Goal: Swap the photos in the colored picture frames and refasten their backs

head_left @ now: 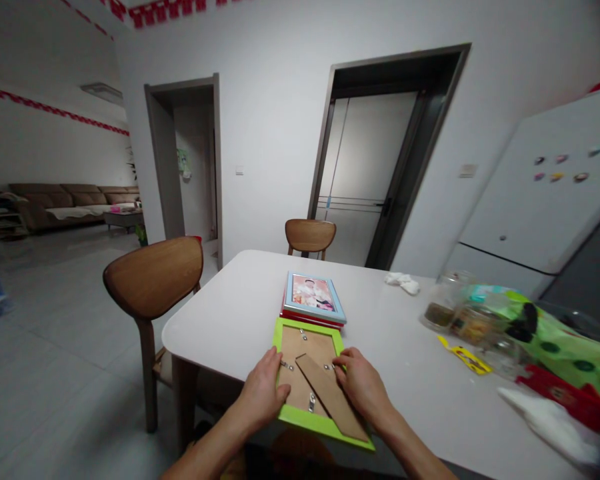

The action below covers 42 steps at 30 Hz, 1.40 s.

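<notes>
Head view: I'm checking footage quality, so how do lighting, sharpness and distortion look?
In the head view, light is dim around the sofa, wide-angle stretch makes the refrigerator lean, the white item at lower right looks soft, the green picture frame fairly clear.

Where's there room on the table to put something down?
Bare table shows left of the stacked frames, up to the edge, and between the right hand and the yellow thing. The right side is crowded with jars and a green bag.
</notes>
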Each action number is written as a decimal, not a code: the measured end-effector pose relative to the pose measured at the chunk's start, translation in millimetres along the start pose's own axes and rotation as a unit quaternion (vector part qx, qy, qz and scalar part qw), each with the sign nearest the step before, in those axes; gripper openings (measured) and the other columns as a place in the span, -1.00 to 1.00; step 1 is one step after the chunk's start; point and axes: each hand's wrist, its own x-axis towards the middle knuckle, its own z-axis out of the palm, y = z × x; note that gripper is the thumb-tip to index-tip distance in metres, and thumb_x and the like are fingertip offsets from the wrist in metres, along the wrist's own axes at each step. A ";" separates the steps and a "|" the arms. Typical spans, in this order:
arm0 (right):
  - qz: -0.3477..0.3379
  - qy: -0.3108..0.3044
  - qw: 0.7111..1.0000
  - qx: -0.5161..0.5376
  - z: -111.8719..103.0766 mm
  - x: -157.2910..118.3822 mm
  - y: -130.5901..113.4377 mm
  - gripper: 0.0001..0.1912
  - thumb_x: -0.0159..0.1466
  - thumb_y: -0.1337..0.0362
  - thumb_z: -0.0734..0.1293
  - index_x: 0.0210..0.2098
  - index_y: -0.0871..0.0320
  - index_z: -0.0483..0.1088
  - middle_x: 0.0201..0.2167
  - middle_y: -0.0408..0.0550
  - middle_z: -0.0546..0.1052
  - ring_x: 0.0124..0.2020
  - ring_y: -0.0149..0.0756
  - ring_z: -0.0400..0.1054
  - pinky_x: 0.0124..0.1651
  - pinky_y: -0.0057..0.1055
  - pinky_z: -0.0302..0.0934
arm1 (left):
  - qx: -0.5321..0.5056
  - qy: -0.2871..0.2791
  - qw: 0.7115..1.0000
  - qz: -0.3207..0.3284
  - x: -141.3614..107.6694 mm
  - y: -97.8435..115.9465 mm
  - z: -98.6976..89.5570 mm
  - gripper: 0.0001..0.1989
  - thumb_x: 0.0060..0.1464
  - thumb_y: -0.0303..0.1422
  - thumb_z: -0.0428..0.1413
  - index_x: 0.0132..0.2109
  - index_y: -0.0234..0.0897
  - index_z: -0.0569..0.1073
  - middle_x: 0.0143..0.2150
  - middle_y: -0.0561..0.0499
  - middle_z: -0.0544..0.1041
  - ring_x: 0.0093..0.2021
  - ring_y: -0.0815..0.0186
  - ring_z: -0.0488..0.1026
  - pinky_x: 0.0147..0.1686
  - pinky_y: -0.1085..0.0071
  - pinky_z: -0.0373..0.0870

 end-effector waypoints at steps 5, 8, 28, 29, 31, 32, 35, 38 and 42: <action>0.024 0.003 0.999 -0.038 -1.2 -3.9 -4.9 -0.69 0.14 0.28 0.08 -0.33 0.13 0.43 -0.29 0.01 0.39 -0.36 -0.33 0.29 -0.32 -0.45 0.10 | -0.021 0.027 0.999 0.011 -0.5 -3.5 3.4 -0.40 -0.16 -0.45 -0.02 0.10 -0.53 0.15 0.14 -0.21 0.15 0.13 0.21 0.09 0.12 0.38 -0.02; -0.015 0.029 0.999 -0.023 -5.1 -13.3 -12.6 -0.69 0.13 0.26 0.12 -0.22 0.12 0.41 -0.16 0.07 0.37 -0.17 -0.22 0.24 -0.15 -0.35 0.09 | -0.036 0.053 0.998 0.016 -0.7 -7.8 8.1 -0.42 -0.14 -0.47 -0.05 0.10 -0.54 0.16 0.13 -0.22 0.17 0.13 0.21 0.10 0.12 0.37 -0.01; -0.165 -0.071 0.971 0.157 1.7 -30.3 -32.8 -0.86 0.04 0.25 0.25 -0.52 0.07 0.46 -0.20 -0.05 0.40 -0.14 -0.26 0.21 -0.05 -0.33 0.03 | -0.042 0.078 0.996 0.012 0.0 -12.1 16.7 -0.42 -0.17 -0.52 -0.07 0.10 -0.49 0.17 0.12 -0.17 0.20 0.12 0.25 0.11 0.12 0.40 -0.01; -0.158 -0.064 0.973 0.155 2.4 -28.8 -34.5 -0.85 0.05 0.25 0.24 -0.52 0.08 0.45 -0.23 -0.06 0.41 -0.15 -0.27 0.22 -0.06 -0.34 0.04 | -0.041 0.078 0.996 0.012 -0.4 -11.9 16.6 -0.42 -0.17 -0.52 -0.07 0.09 -0.50 0.17 0.12 -0.17 0.20 0.12 0.24 0.12 0.12 0.40 -0.01; -0.139 -0.046 0.977 0.153 4.1 -24.0 -40.0 -0.82 0.07 0.24 0.21 -0.49 0.10 0.44 -0.29 -0.07 0.43 -0.20 -0.29 0.24 -0.09 -0.37 0.05 | -0.039 0.078 0.996 0.012 -1.3 -11.3 16.1 -0.43 -0.16 -0.52 -0.07 0.09 -0.53 0.17 0.12 -0.20 0.21 0.11 0.23 0.12 0.12 0.39 0.01; -0.129 -0.035 0.980 0.150 5.2 -20.6 -44.0 -0.81 0.09 0.24 0.19 -0.46 0.11 0.43 -0.31 -0.07 0.44 -0.22 -0.30 0.24 -0.10 -0.38 0.05 | -0.038 0.077 0.996 0.011 -1.7 -10.9 15.9 -0.43 -0.16 -0.52 -0.06 0.09 -0.55 0.17 0.11 -0.22 0.20 0.11 0.22 0.12 0.12 0.38 0.01; -0.113 -0.009 0.987 0.112 11.1 -7.6 -59.7 -0.78 0.09 0.21 0.19 -0.35 0.12 0.42 -0.33 -0.05 0.45 -0.24 -0.29 0.25 -0.15 -0.41 0.05 | -0.036 0.076 0.996 0.011 -2.5 -9.8 14.8 -0.44 -0.14 -0.52 -0.07 0.08 -0.58 0.17 0.12 -0.24 0.20 0.11 0.20 0.12 0.11 0.36 0.02; -0.113 -0.005 0.993 0.045 20.2 5.3 -74.9 -0.79 0.09 0.21 0.20 -0.39 0.13 0.44 -0.37 -0.03 0.45 -0.26 -0.28 0.24 -0.19 -0.42 0.03 | -0.035 0.071 0.997 0.010 -2.3 -9.2 14.0 -0.44 -0.14 -0.52 -0.07 0.09 -0.55 0.17 0.12 -0.22 0.20 0.11 0.22 0.12 0.12 0.37 0.01; -0.090 0.005 0.996 0.005 30.1 15.0 -82.4 -0.75 0.13 0.23 0.16 -0.46 0.17 0.44 -0.40 0.01 0.44 -0.32 -0.32 0.25 -0.24 -0.46 0.03 | -0.039 0.068 0.997 0.010 -1.7 -9.7 14.0 -0.44 -0.15 -0.52 -0.07 0.10 -0.51 0.16 0.13 -0.19 0.19 0.12 0.25 0.11 0.12 0.39 0.00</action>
